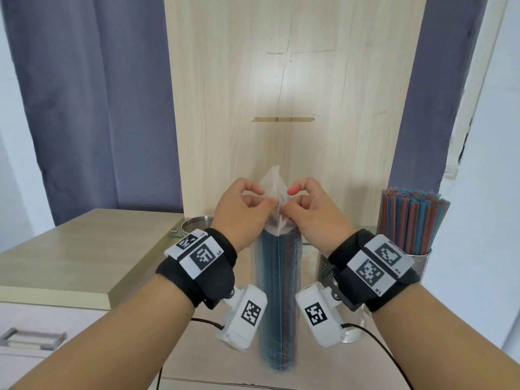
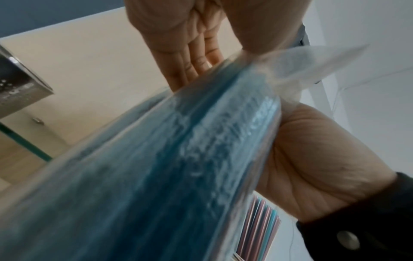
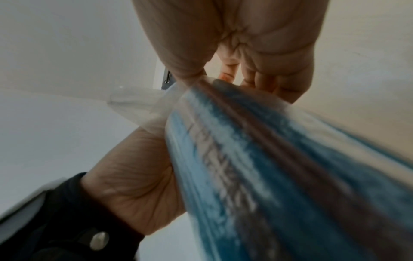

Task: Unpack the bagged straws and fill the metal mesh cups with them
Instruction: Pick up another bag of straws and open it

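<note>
In the head view, at the centre of the frame, the left hand (image 1: pixel 242 212) and right hand (image 1: pixel 311 212) each pinch the clear top of an upright bag of straws (image 1: pixel 278 280) between thumb and curled fingers. It stands on a pale wooden counter (image 1: pixel 70 257) before a wood panel (image 1: pixel 295 80) and purple curtains (image 1: pixel 92 102). At right, a mesh cup (image 1: pixel 419 261) holds red and blue straws (image 1: pixel 412 220); an empty cup (image 1: pixel 197 224) peeks out behind the left wrist.

In the left wrist view, fingers (image 2: pixel 192 58) meet the plastic at upper centre.

In the right wrist view, the thumb (image 3: pixel 185 58) pinches the film.
</note>
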`<state>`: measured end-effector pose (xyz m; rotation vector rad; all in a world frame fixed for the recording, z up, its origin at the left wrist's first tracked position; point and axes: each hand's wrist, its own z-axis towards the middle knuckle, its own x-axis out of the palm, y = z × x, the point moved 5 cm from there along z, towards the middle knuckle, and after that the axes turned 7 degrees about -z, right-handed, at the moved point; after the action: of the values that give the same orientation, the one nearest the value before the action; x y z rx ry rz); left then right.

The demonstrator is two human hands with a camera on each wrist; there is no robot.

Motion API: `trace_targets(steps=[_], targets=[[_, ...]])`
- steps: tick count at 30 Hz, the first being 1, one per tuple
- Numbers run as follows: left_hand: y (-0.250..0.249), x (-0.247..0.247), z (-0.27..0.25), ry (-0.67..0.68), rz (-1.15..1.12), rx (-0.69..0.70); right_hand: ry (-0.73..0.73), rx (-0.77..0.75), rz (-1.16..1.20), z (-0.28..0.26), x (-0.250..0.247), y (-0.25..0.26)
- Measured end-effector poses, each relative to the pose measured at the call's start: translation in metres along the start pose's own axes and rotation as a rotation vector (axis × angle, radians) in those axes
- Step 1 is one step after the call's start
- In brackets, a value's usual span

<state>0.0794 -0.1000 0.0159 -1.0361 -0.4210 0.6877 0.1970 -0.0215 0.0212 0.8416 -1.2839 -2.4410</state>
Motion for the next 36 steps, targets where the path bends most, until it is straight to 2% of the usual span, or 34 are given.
trace_targets(steps=[5, 12, 17, 20, 22, 25, 27, 32, 36], targets=[[-0.01, 0.001, -0.006, 0.062, 0.149, 0.138, -0.025, -0.003, -0.044, 0.003, 0.0, -0.002], [-0.016, 0.0, -0.004, 0.065, 0.395, 0.164, 0.028, -0.033, -0.169, 0.003, 0.004, 0.002], [-0.021, 0.002, -0.003, 0.115, 0.543, 0.145, 0.195, 0.003, -0.292, 0.007, 0.006, 0.012], [-0.022, 0.003, -0.003, 0.123, 0.545, 0.138, 0.268, 0.012, -0.384, 0.012, 0.007, 0.017], [-0.021, 0.003, -0.005, 0.075, 0.529, 0.149, 0.232, 0.035, -0.389, 0.013, 0.005, 0.016], [-0.02, -0.002, -0.01, -0.067, 0.542, 0.195, 0.04, 0.071, -0.349, 0.011, -0.004, 0.009], [-0.019, -0.003, -0.012, -0.089, 0.616, 0.21, -0.063, 0.081, -0.293, 0.009, -0.006, 0.003], [-0.025, 0.005, -0.002, 0.093, 0.567, 0.147, -0.104, 0.026, -0.263, 0.015, -0.01, 0.004], [-0.031, 0.011, 0.009, 0.243, 0.635, -0.036, 0.117, 0.063, -0.385, 0.03, -0.005, 0.008]])
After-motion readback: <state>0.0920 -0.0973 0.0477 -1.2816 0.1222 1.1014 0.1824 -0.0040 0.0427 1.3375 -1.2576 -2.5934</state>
